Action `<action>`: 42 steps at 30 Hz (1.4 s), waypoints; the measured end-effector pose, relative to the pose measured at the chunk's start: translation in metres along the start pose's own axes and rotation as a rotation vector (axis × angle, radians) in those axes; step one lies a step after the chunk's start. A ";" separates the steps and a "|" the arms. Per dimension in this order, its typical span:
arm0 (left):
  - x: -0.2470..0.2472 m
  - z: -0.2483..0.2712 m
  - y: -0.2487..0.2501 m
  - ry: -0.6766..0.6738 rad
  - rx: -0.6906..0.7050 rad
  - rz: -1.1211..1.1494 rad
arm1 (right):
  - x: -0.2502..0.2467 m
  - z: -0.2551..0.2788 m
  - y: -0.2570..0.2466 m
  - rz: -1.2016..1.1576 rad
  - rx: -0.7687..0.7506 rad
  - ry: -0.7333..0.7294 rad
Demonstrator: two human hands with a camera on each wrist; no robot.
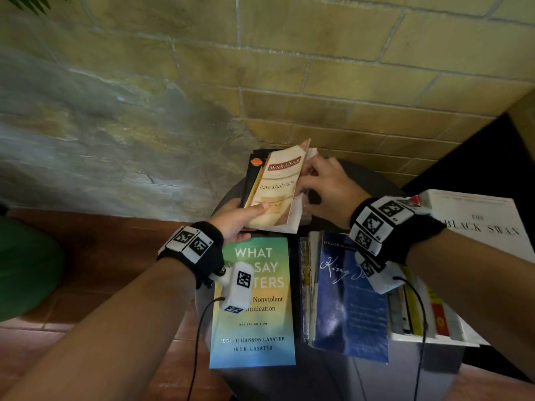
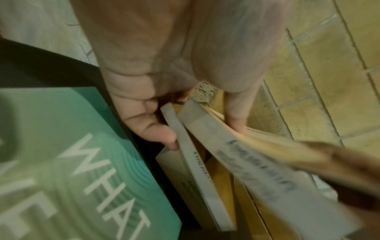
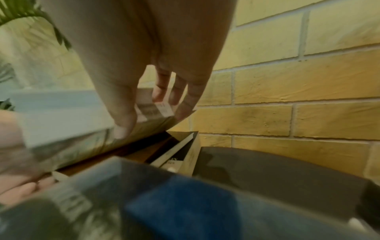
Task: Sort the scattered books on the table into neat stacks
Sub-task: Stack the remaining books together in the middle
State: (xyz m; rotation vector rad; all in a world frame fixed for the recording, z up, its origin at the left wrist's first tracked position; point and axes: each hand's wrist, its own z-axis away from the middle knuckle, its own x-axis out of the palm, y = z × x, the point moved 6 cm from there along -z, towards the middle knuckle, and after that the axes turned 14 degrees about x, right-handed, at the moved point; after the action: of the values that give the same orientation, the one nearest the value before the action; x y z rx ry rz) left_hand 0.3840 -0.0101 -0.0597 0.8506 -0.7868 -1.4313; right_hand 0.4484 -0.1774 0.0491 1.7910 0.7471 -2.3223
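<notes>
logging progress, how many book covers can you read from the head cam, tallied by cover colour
cream (have a little faith): 1
green-blue (what we say matters): 1
dark blue (folger king book): 1
white (the black swan): 1
total: 4

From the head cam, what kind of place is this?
Likely a reading corner in a cafe or home, not a lab. A yellow brick wall sits behind a small dark table covered in paperback books, with reddish floor tiles below and a plant leaf overhead.
</notes>
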 end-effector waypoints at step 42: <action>0.015 -0.007 0.053 0.084 0.475 -0.071 | -0.005 -0.012 0.024 -0.812 0.373 -0.084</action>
State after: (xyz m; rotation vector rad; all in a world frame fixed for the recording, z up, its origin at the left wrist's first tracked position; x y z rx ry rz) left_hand 0.4162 -0.0269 -0.0182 1.3026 -1.0612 -1.2770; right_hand 0.4692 -0.1943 0.0444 1.7000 1.2860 -3.2023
